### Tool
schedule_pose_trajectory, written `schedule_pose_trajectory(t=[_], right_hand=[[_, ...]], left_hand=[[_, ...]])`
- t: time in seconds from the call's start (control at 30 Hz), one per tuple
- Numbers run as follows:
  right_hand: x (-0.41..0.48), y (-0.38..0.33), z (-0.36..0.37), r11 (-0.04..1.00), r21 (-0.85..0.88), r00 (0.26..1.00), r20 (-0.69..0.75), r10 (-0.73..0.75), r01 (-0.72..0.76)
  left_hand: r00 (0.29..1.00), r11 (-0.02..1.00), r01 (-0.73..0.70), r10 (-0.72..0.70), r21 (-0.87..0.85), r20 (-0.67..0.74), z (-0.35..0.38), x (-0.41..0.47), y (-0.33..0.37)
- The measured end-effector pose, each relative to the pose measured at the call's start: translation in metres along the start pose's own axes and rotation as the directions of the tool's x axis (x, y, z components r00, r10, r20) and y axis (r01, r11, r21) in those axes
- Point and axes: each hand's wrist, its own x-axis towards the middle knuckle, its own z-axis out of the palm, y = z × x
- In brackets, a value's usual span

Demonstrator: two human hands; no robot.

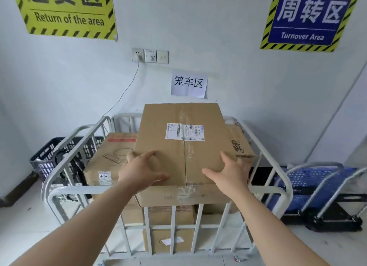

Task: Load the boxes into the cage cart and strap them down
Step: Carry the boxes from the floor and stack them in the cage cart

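Note:
A large brown cardboard box (182, 144) with a white shipping label lies on top of the stack inside the white metal cage cart (65, 192). My left hand (143, 170) grips its near left corner, fingers spread over the top. My right hand (228, 172) presses on the near right part of the top, fingers wrapping the right edge. Under and beside it are more boxes: one with a red stripe (111, 152) at the left, one with a black logo (240, 144) at the right, and others (170, 240) lower behind the cart's front bars.
A dark plastic crate (45, 158) stands left of the cart by the wall. Folded blue platform trolleys (317, 186) lie at the right. A black strap or cable (67, 166) hangs on the cart's left rail. Wall sockets (150, 55) and signs are behind.

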Motion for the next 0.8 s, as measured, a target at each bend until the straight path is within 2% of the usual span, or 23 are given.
schedule_pose_trajectory(t=[0.27,0.53,0.8], right_hand=[[0.143,-0.019,0.051,1.000,-0.014,0.995,0.104,-0.010,0.012],[0.270,-0.034,0.126,0.994,-0.061,0.986,0.131,0.099,-0.092],[0.363,-0.032,0.214,0.970,-0.100,0.952,0.194,0.238,-0.223]], left_hand=[[0.994,0.994,0.104,-0.105,0.022,0.021,0.025,0.128,-0.001],[0.986,0.995,0.094,-0.098,0.034,0.134,0.072,0.285,-0.030],[0.948,0.993,0.102,-0.117,0.065,0.297,0.126,0.414,-0.073]])
